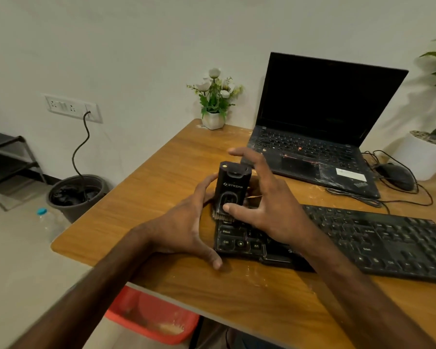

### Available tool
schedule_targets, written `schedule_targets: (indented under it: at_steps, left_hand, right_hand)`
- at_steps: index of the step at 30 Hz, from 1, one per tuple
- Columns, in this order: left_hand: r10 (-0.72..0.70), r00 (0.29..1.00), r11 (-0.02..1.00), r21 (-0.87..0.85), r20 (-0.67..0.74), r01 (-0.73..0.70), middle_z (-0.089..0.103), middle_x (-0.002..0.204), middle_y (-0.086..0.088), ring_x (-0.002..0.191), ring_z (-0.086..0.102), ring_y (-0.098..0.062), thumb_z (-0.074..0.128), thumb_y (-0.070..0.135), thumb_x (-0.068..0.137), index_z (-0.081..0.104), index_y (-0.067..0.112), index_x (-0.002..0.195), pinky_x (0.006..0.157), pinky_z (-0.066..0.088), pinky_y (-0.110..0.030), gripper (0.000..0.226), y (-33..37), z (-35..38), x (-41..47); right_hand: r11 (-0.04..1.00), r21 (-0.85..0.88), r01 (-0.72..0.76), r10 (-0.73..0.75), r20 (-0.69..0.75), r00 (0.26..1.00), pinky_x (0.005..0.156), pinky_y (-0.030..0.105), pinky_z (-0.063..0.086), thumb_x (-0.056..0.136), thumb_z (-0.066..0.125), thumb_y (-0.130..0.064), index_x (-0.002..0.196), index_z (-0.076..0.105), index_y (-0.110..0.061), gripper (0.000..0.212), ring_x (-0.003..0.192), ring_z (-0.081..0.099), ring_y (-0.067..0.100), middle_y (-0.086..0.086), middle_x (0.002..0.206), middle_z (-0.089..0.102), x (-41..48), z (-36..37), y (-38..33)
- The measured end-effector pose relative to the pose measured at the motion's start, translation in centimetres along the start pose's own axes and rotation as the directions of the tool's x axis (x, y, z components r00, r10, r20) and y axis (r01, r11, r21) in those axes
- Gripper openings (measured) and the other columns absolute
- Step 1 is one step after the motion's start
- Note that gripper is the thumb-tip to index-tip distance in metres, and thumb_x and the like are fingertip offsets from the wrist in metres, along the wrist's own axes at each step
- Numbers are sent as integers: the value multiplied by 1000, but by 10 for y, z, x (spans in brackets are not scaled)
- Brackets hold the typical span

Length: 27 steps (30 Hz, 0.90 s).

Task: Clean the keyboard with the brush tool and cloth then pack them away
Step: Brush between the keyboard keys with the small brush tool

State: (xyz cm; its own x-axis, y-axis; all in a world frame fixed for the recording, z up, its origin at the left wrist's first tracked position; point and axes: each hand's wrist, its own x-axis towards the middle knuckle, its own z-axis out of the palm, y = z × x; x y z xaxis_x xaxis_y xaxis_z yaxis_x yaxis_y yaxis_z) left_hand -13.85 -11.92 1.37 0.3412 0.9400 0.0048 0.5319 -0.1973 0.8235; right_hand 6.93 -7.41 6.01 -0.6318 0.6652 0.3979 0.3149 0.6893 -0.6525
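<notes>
The brush tool is a black, boxy block with pale lettering on its front and an oval recess below that. It stands upright on the left end of the black keyboard, its tan bristles pointing down onto the keys. The keyboard lies on the wooden surface, in front of an open laptop with a dark screen.

The tool's back and right side are hidden by fingers, and the bristles show only as a short fringe. The keyboard's right end is cut off by the frame edge.

Both hands grip the tool. The left hand curls its fingers against the left side, with its thumb down at the keyboard's front corner. The right hand pinches it — thumb on the lower front, fingers behind, forefinger lifted clear above.
</notes>
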Motion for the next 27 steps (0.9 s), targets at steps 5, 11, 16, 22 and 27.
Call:
schedule_targets:
  at_steps: [5, 11, 16, 22, 27]
  left_hand:
    - [2, 998, 1000, 0, -70, -2, 36, 153, 19, 142, 31, -1, 100, 45, 44, -19, 59, 144, 120, 30, -44, 156, 0, 1, 0]
    - [10, 992, 996, 94, -129, 2, 33, 146, 21, 139, 32, -5, 95, 60, 39, 2, 54, 143, 118, 32, -44, 140, 3, 1, -2]
    - [3, 993, 999, 51, -116, 3, 33, 153, 19, 144, 27, -9, 97, 56, 40, -8, 55, 146, 120, 27, -49, 150, 0, 2, -2]
    - [-11, 992, 998, 65, -129, 19, 33, 150, 20, 142, 30, -7, 97, 58, 38, -5, 47, 149, 119, 31, -45, 151, 3, 1, -3]
    - [-2, 993, 999, 37, -118, 6, 35, 151, 18, 142, 31, -7, 99, 53, 40, -6, 52, 148, 119, 30, -48, 151, -2, 2, -2]
  right_hand:
    - [982, -151, 115, -103, 86, 991, 81, 34, 60, 87, 75, -20, 145, 39, -43, 72, 99, 67, 6, -6, 121, 67, 28, -1, 9]
    - [972, -146, 181, -151, 196, 969, 78, 29, 60, 87, 75, -19, 144, 42, -41, 70, 99, 67, 8, -7, 120, 66, 24, 1, 7]
    - [969, -177, 170, -152, 110, 982, 82, 30, 60, 87, 75, -20, 145, 39, -43, 71, 101, 67, 6, -5, 122, 67, 29, -2, 17]
    - [983, -111, 148, -135, 118, 984, 77, 30, 61, 86, 76, -19, 144, 43, -39, 70, 98, 67, 7, -5, 121, 66, 19, 3, 12]
    - [987, -101, 128, -116, 113, 987, 73, 23, 60, 85, 77, -21, 144, 41, -41, 71, 98, 67, 5, -4, 121, 66, 16, -2, 14]
